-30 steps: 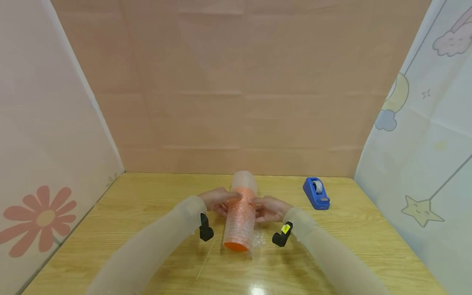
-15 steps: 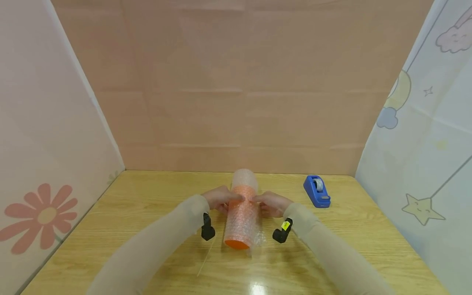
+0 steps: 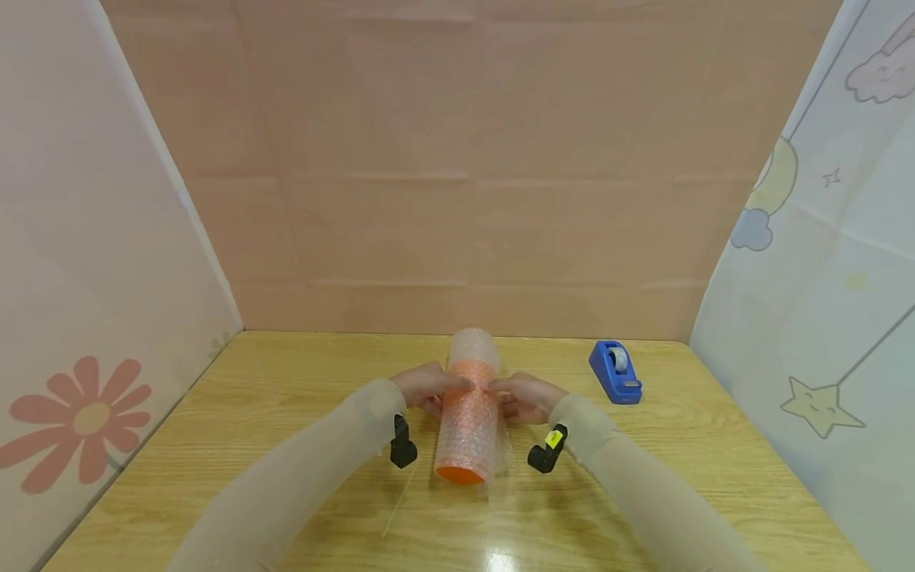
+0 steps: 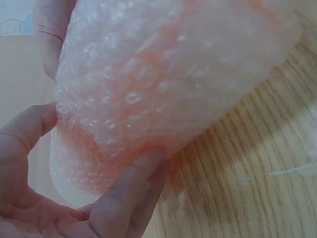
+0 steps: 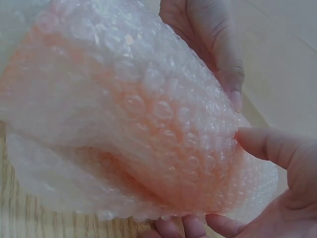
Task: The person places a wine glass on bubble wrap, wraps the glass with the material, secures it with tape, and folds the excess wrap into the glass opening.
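Note:
An orange cylinder (image 3: 460, 476) lies on the table, wrapped in clear bubble wrap (image 3: 468, 433); its orange end shows at the near side. My left hand (image 3: 426, 384) grips the wrapped roll from the left, thumb on top and fingers low along its side. From the right, my right hand (image 3: 527, 396) holds it likewise, the two thumbs close together on the upper surface. In the right wrist view, a loose edge of bubble wrap (image 5: 64, 181) spreads out beneath the roll, above the right hand's fingertips (image 5: 193, 227). The cylinder's underside is hidden.
A blue tape dispenser (image 3: 615, 373) with a roll of clear tape stands at the back right of the wooden table (image 3: 322, 365). One thin pale strip (image 3: 398, 500) lies left of the roll's near end. Fabric walls enclose the table's back and sides.
Both hands keep their grip on the bubble-wrapped cylinder. It has turned slightly, and the loose wrap at its right now lies closer in and shows less. The head view has shifted a little.

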{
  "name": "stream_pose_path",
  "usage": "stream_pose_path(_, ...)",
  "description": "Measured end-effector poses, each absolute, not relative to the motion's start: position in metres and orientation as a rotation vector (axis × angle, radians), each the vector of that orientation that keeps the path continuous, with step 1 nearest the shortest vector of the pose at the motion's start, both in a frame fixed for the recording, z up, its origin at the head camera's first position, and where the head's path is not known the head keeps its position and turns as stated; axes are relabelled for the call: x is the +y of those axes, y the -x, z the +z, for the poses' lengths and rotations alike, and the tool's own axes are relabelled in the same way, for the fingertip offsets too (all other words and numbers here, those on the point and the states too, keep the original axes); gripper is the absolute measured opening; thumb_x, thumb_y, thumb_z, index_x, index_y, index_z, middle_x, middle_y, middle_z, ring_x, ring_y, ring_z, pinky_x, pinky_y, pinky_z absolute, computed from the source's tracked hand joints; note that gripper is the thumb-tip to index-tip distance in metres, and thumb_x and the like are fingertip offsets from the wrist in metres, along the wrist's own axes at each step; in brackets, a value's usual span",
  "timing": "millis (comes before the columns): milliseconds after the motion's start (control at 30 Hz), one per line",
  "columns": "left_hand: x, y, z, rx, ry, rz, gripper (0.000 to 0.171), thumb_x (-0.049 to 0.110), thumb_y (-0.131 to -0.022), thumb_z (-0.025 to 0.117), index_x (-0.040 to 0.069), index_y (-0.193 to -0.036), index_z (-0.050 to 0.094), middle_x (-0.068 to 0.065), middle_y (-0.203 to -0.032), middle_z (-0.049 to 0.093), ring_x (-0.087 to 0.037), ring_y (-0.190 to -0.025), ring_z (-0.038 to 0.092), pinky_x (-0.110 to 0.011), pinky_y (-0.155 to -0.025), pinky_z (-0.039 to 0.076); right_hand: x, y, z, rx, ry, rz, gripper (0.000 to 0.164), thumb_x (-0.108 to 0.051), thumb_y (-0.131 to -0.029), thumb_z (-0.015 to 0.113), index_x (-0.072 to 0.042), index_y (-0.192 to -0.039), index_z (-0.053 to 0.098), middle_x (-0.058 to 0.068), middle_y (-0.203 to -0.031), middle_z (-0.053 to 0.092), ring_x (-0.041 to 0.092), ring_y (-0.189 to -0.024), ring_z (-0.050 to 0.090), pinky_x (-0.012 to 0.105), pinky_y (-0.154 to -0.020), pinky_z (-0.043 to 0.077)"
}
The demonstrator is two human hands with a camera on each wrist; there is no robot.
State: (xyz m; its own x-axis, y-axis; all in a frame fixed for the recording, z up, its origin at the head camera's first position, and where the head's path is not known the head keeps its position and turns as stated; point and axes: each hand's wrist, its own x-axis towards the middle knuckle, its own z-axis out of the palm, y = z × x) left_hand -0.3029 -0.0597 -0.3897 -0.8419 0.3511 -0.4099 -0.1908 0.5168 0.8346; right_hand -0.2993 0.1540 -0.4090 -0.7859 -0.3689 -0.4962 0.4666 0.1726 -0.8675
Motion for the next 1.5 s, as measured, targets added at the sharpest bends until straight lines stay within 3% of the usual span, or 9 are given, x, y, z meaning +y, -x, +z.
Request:
stream_pose_path(167, -0.059, 0.303, -0.390, 2.197, -0.121, 1.325, 0.047, 0.038, -0.087, 0.068, -0.003, -0.109, 0.059, -0.011, -0.096, 0.065, -0.019, -0.075, 0.065, -0.032, -0.066, 0.059, 0.156, 0.299, -0.409, 1.735, -0.067, -1.720, 0.038, -0.019, -0.098, 0.053, 0.007, -0.123, 0.043, 0.015, -0.109, 0.050, 0.025, -0.099, 0.054, 0.037, -0.087, 0.053)
stream_pose_path(433, -0.059, 0.303, -0.390, 2.190, -0.139, 1.321, 0.044, 0.037, -0.088, 0.067, -0.002, -0.106, 0.061, -0.010, -0.096, 0.065, -0.019, -0.077, 0.065, -0.032, -0.067, 0.059, 0.157, 0.298, -0.408, 1.741, -0.026, -1.736, 0.027, -0.016, -0.098, 0.054, 0.006, -0.114, 0.050, 0.012, -0.103, 0.051, 0.022, -0.094, 0.053, 0.029, -0.077, 0.055)
stream_pose_path(800, -0.053, 0.303, -0.389, 2.179, -0.128, 1.329, 0.050, 0.035, -0.087, 0.068, -0.005, -0.114, 0.055, -0.012, -0.100, 0.064, -0.021, -0.081, 0.066, -0.034, -0.069, 0.059, 0.163, 0.298, -0.405, 1.792, -0.009, -1.703, 0.020, -0.015, -0.097, 0.056, 0.001, -0.107, 0.055, 0.012, -0.106, 0.051, 0.024, -0.095, 0.053, 0.030, -0.077, 0.055)
stream_pose_path(1067, -0.039, 0.305, -0.396, 2.007, -0.159, 1.439, 0.044, 0.027, -0.091, 0.065, -0.007, -0.118, 0.056, -0.014, -0.100, 0.065, -0.021, -0.081, 0.065, -0.031, -0.068, 0.059, 0.175, 0.297, -0.386, 2.003, 0.063, -1.476, 0.036, -0.018, -0.095, 0.057, 0.008, -0.120, 0.056, 0.021, -0.124, 0.053, 0.030, -0.109, 0.057, 0.042, -0.093, 0.053)
stream_pose_path(1300, -0.033, 0.307, -0.403, 1.971, -0.205, 1.440, 0.039, 0.028, -0.094, 0.062, -0.006, -0.111, 0.058, -0.010, -0.090, 0.062, -0.018, -0.074, 0.060, -0.025, -0.063, 0.055, 0.177, 0.300, -0.379, 2.113, 0.037, -1.368, 0.041, -0.022, -0.092, 0.061, 0.007, -0.121, 0.057, 0.016, -0.117, 0.059, 0.026, -0.103, 0.059, 0.040, -0.090, 0.054)
stream_pose_path(1500, -0.038, 0.308, -0.402, 2.062, -0.181, 1.371, 0.039, 0.035, -0.091, 0.065, -0.002, -0.104, 0.064, -0.012, -0.089, 0.066, -0.022, -0.075, 0.065, -0.036, -0.072, 0.059, 0.173, 0.301, -0.377, 2.143, 0.027, -1.343, 0.040, -0.021, -0.092, 0.061, 0.007, -0.119, 0.055, 0.014, -0.113, 0.059, 0.023, -0.098, 0.059, 0.037, -0.087, 0.056)
